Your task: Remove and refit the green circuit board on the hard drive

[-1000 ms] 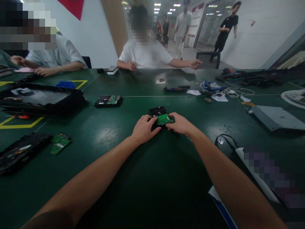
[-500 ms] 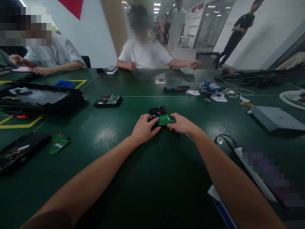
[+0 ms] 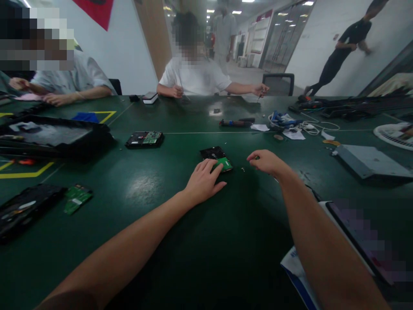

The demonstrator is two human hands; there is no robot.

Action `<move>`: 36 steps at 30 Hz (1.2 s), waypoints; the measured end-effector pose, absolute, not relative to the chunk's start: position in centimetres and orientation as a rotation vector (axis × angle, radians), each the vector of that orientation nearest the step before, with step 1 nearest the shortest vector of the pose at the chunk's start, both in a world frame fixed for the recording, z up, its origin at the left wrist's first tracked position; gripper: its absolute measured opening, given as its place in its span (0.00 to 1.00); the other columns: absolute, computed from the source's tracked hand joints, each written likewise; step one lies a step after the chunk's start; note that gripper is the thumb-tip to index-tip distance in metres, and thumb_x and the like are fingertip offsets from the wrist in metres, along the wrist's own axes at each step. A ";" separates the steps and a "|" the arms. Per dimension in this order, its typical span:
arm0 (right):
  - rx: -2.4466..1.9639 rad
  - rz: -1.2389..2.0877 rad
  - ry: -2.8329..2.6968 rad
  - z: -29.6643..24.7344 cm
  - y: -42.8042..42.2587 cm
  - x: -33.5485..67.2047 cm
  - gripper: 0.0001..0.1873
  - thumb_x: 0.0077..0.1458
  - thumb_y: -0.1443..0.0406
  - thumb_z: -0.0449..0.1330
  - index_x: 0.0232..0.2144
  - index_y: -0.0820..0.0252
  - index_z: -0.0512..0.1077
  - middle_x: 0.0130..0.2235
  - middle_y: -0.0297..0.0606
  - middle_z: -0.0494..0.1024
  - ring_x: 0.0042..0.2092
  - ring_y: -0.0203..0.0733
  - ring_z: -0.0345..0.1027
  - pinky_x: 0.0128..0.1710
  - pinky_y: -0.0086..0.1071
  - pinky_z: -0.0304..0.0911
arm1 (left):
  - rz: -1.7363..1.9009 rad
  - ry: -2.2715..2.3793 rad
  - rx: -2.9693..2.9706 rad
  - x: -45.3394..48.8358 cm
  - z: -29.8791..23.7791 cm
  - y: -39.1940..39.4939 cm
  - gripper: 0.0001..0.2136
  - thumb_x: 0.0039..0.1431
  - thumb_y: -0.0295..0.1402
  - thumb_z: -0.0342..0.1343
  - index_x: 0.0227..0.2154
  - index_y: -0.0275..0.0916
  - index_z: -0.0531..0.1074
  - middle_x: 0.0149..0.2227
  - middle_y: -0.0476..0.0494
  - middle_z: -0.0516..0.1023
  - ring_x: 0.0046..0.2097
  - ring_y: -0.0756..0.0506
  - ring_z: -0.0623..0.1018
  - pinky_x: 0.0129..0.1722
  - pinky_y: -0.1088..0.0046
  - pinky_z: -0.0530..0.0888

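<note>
A black hard drive (image 3: 213,153) lies on the dark green table (image 3: 206,241) in front of me, with a small green circuit board (image 3: 225,164) at its near edge. My left hand (image 3: 204,181) rests on the near side of the drive, fingers stretched flat onto the board. My right hand (image 3: 266,161) hovers to the right of the drive, off it, with fingers curled into a loose pinch; what they hold, if anything, is too small to make out. A few tiny specks, perhaps screws (image 3: 241,169), lie between the hands.
Another hard drive (image 3: 144,139) lies to the left, beyond it a black tray (image 3: 51,137). A loose green board (image 3: 77,196) and a black part (image 3: 22,211) sit at the near left. Cables (image 3: 290,120), a grey box (image 3: 371,161), seated people across the table.
My right hand has let go of the green board and moved right, away from the drive. My left hand slid forward flat onto the board. The view shifted slightly.
</note>
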State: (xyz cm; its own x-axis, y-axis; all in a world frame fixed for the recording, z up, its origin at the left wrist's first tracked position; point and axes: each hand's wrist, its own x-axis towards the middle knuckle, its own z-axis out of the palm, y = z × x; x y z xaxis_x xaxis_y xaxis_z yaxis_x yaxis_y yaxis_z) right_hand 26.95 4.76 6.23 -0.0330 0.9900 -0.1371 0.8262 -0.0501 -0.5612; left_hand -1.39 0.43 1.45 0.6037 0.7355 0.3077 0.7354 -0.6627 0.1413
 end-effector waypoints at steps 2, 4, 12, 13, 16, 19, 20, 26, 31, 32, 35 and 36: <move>-1.934 0.693 -2.018 5.6 4.8 27.0 0.11 0.53 0.63 0.69 0.40 0.61 0.81 0.39 0.43 0.82 0.37 0.45 0.75 0.36 0.35 0.66 | 0.494 1.192 2.820 -0.5 1.3 0.0 0.32 0.69 0.51 0.52 0.70 0.42 0.58 0.71 0.33 0.61 0.72 0.31 0.60 0.70 0.48 0.60; -1.883 0.754 -2.063 5.2 4.6 26.6 0.19 0.50 0.59 0.72 0.44 0.60 0.80 0.38 0.41 0.82 0.37 0.45 0.75 0.35 0.34 0.65 | 0.454 1.137 2.816 -0.1 1.2 -0.2 0.33 0.71 0.52 0.50 0.72 0.42 0.55 0.74 0.34 0.57 0.74 0.33 0.58 0.71 0.49 0.58; -1.880 0.623 -2.196 4.2 5.1 26.0 0.12 0.51 0.57 0.72 0.35 0.58 0.80 0.36 0.38 0.82 0.37 0.44 0.75 0.36 0.34 0.64 | 0.443 1.092 2.827 -0.5 1.2 0.2 0.31 0.72 0.50 0.49 0.71 0.39 0.58 0.73 0.34 0.59 0.73 0.33 0.60 0.71 0.50 0.59; -1.880 0.584 -2.213 4.1 5.2 26.1 0.11 0.52 0.58 0.71 0.35 0.58 0.81 0.36 0.38 0.83 0.38 0.44 0.75 0.37 0.34 0.64 | 0.450 1.094 2.832 -0.5 1.2 0.2 0.31 0.72 0.50 0.49 0.71 0.39 0.59 0.73 0.34 0.60 0.73 0.33 0.61 0.71 0.51 0.60; -1.885 0.534 -2.225 3.7 5.5 26.0 0.07 0.56 0.60 0.69 0.34 0.57 0.81 0.37 0.38 0.83 0.40 0.45 0.76 0.40 0.34 0.65 | 0.472 1.098 2.845 -0.4 1.2 0.3 0.30 0.71 0.49 0.51 0.69 0.39 0.61 0.71 0.34 0.63 0.71 0.34 0.63 0.70 0.52 0.62; -1.902 0.508 -2.213 3.4 5.6 25.8 0.06 0.57 0.61 0.68 0.34 0.57 0.81 0.39 0.40 0.84 0.42 0.47 0.76 0.43 0.36 0.66 | 0.505 1.109 2.847 -0.4 1.5 0.3 0.26 0.71 0.47 0.52 0.66 0.40 0.64 0.68 0.36 0.68 0.68 0.34 0.67 0.67 0.52 0.65; -1.911 0.497 -2.203 3.4 5.7 25.7 0.06 0.57 0.61 0.68 0.34 0.57 0.81 0.40 0.42 0.84 0.43 0.48 0.76 0.44 0.37 0.67 | 0.515 1.118 2.847 -0.4 1.6 0.2 0.25 0.71 0.47 0.52 0.64 0.41 0.66 0.66 0.36 0.70 0.67 0.35 0.68 0.66 0.52 0.66; -1.894 0.587 -2.175 3.7 5.2 25.7 0.06 0.59 0.63 0.67 0.37 0.59 0.81 0.44 0.44 0.83 0.40 0.45 0.78 0.42 0.36 0.70 | 0.499 1.283 2.824 -0.5 2.6 -0.5 0.17 0.72 0.47 0.50 0.47 0.38 0.73 0.49 0.37 0.77 0.52 0.37 0.75 0.54 0.55 0.72; -1.838 0.805 -2.092 4.5 4.9 27.3 0.11 0.60 0.65 0.65 0.45 0.61 0.80 0.43 0.43 0.84 0.30 0.37 0.75 0.31 0.31 0.68 | 0.505 1.449 2.823 -0.1 2.2 -0.9 0.24 0.71 0.53 0.51 0.50 0.35 0.72 0.47 0.35 0.75 0.50 0.36 0.74 0.51 0.56 0.72; -1.859 0.774 -2.083 4.6 4.9 27.7 0.10 0.59 0.66 0.65 0.44 0.61 0.80 0.42 0.43 0.84 0.29 0.37 0.74 0.31 0.31 0.68 | 0.508 1.479 2.819 0.1 2.1 -1.0 0.25 0.70 0.54 0.51 0.52 0.35 0.72 0.48 0.34 0.75 0.51 0.35 0.74 0.52 0.56 0.72; -1.844 0.803 -2.078 4.5 5.0 28.2 0.13 0.55 0.63 0.69 0.43 0.61 0.80 0.40 0.42 0.84 0.31 0.39 0.75 0.32 0.32 0.68 | 0.517 1.559 2.810 0.5 2.0 -0.9 0.27 0.68 0.56 0.53 0.53 0.35 0.73 0.52 0.31 0.74 0.54 0.33 0.72 0.53 0.54 0.72; -1.831 0.819 -2.085 4.4 5.1 28.2 0.15 0.53 0.61 0.71 0.43 0.61 0.80 0.40 0.41 0.84 0.32 0.40 0.76 0.33 0.32 0.68 | 0.517 1.571 2.813 0.6 2.0 -0.9 0.26 0.68 0.55 0.54 0.53 0.36 0.74 0.53 0.31 0.74 0.55 0.32 0.72 0.53 0.53 0.71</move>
